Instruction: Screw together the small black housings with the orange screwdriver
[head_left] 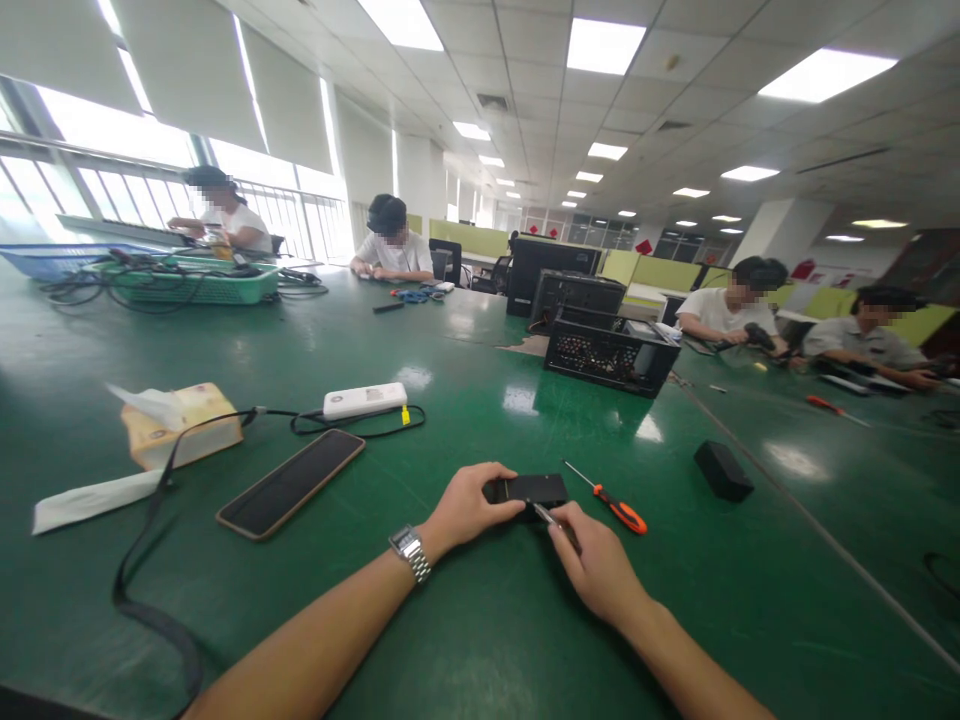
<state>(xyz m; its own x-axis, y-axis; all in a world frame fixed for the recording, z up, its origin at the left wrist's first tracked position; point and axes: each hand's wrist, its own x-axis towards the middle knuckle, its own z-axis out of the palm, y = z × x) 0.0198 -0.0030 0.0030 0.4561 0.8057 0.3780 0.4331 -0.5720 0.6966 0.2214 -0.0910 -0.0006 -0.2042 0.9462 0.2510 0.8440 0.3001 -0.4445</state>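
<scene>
Low over the green table [420, 620], my left hand [469, 505] grips the left end of a small black box [546, 488] between thumb and fingers. My right hand [592, 560] is closed round a slim metal tool [545, 514], whose tip meets the front edge of the box near my left thumb. What kind of tool it is cannot be made out. Just right of the box lies a screwdriver [619, 510] with an orange and black handle. A second black block [723, 471] rests farther right.
A phone [292, 485], a tissue pack [184, 425], a white power strip [364, 400] and a black cable [150, 520] lie on the left. Black computer cases [611, 350] and a green basket [199, 285] stand farther back. Several people sit round the table.
</scene>
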